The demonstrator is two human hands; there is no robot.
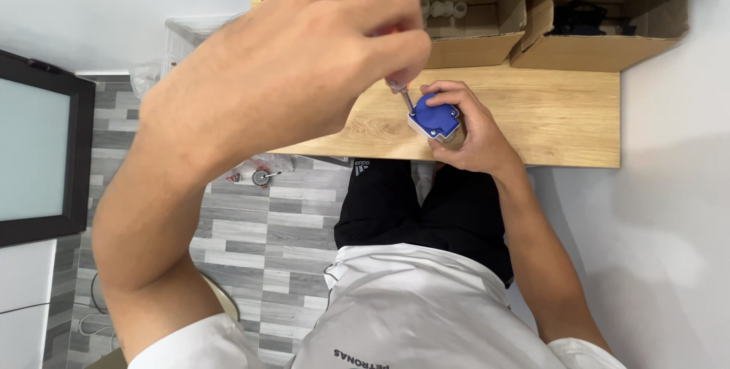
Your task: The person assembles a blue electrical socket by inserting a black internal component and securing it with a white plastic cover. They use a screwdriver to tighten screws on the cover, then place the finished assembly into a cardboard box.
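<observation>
1. Nearest the camera, the left forearm rises from seven o'clock, bent at the elbow, and ends in the left hand (304, 65), which fills the upper middle of the view with its back toward the lens.
2. That hand is curled into a closed fist around the red handle of a screwdriver (401, 89); only a sliver of handle and the thin shaft show below the knuckles, pointing down toward four o'clock.
3. The right forearm comes up from five o'clock, and the right hand (471, 137) is wrapped closed around a small blue-and-white plastic housing (435, 116), thumb on top and fingers beneath.
4. The screwdriver tip meets the housing at its left upper edge.
5. The housing sits just above the near edge of a wooden tabletop (563, 118), above the person's black shorts.
6. Farther off, at twelve to one o'clock, open cardboard boxes (601, 42) stand along the table's back.
</observation>
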